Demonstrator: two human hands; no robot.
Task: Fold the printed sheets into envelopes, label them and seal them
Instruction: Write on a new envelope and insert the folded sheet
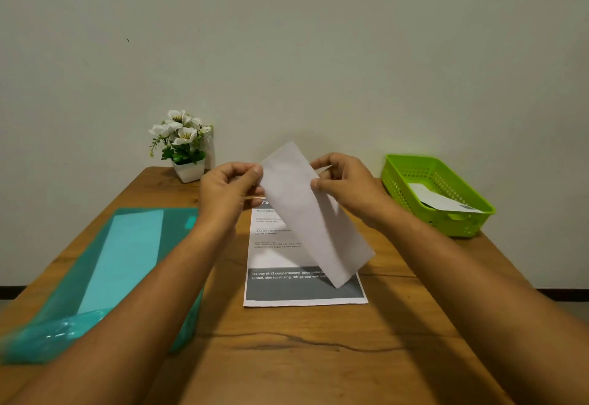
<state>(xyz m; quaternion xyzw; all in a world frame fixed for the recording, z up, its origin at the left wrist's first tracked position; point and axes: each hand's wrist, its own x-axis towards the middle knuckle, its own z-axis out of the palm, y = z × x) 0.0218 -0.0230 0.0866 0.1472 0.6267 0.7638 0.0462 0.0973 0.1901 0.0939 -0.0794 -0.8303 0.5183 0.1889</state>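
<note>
The printed sheet (276,259) lies flat at the middle of the bench (287,357), its short edge toward the person. A dark header at its top shows "79", with "Make juice" just below. A smaller line reads "1) All ice tray compartments placed in freezer"; the other small lines are too blurred to read. The grey band across its lower part reads "Ice tray (6-12 compartments), juice bottle…" and "funnel, sink for rinsing, refrigerator with…", the ends hidden.

Above it a long white envelope (306,213) is held tilted, with no writing on the side that shows. Its lower corner hangs over the grey band; whether it touches the sheet I cannot tell. The left grip (229,188) pinches the upper left edge, thumb on the near face. The right grip (347,184) is clamped on the upper right edge, thumb in front and fingers curled behind, where a small white point of paper sticks out.

The bench is brown wood with a dark crack-like grain line across the near part. On the left lies a translucent teal folder (95,277) with pale sheets inside. At the right stands a lime-green perforated basket (478,213) holding a folded white paper (439,200). At the back, a small white pot of white flowers (181,143) stands against a plain pale wall (318,38), with dark skirting at the floor.
</note>
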